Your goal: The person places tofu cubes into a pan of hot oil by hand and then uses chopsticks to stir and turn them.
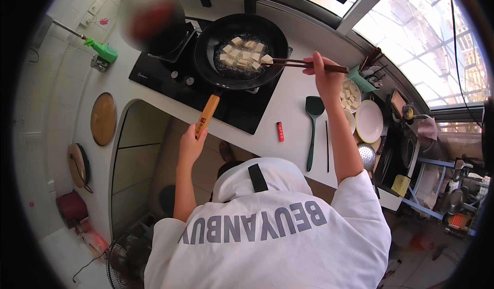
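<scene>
A black wok (208,46) sits on a black glass gas hob (235,113). Several pale cubes, seemingly tofu, lie in bubbling oil in its middle. My left hand (192,142) grips the end of the wok's wooden handle (207,113). My right hand (326,77) holds dark wooden chopsticks (335,68) that reach over the wok's right rim, their tips at a tofu cube (266,60). A bowl of more pale cubes (350,95) stands just right of my right wrist, partly hidden by it.
A dark green spatula (312,134), a red lighter (280,131) and a thin black stick (327,146) lie on the white counter. To the right are a plate (369,121), a perforated ladle (366,157) and a sink. Another pot (166,46), partly blurred, stands left of the wok; a green spray bottle (103,51) is farther left.
</scene>
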Available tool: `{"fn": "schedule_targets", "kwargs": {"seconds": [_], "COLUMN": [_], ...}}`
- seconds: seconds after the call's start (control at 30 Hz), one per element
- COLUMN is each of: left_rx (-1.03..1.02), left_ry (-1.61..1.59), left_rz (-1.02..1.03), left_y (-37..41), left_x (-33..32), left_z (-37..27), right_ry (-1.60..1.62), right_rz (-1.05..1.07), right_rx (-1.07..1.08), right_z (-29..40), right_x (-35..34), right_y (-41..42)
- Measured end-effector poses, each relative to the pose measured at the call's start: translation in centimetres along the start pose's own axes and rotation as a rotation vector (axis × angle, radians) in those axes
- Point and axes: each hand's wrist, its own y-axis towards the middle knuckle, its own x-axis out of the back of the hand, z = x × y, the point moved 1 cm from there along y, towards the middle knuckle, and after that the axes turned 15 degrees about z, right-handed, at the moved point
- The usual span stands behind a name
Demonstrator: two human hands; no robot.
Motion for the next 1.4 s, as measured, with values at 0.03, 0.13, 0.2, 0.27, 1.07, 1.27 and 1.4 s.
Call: {"fn": "schedule_targets", "kwargs": {"seconds": [0.03,0.13,0.2,0.27,1.07,1.27,1.4], "left_rx": [-0.001,-0.009,0.018,0.004,-0.017,-0.018,-0.028], "left_ry": [-0.003,-0.005,-0.012,-0.013,0.030,0.071,0.060], "left_rz": [-0.009,-0.006,0.003,-0.012,0.062,0.077,0.073], "left_y": [-0.1,0.2,0.2,0.2,0.4,0.9,1.0], "left_x": [0.0,0.1,0.0,-0.1,-0.2,-0.3,-0.4], "left_z": [-0.1,-0.6,-0.4,0.0,0.7,0.8,1.2], "right_ry": [-0.012,-0.184,-0.318,-0.395,-0.106,-0.213,-0.209], "right_rz": [0.080,0.234,0.320,0.367,-0.679,-0.679,-0.626], "right_rx": [-0.015,-0.079,-0.093,-0.111,-0.095,-0.274,-0.287], "right_z": [-0.4,-1.7,-3.7,-4.9,-1.9,-6.7,-8.0], "right_x": [-1.7,-5.0,-6.7,-7.6,17.1,18.5,18.8], "right_y": [1.6,4.9,6.1,6.6,-16.7,-23.8,-24.5]}}
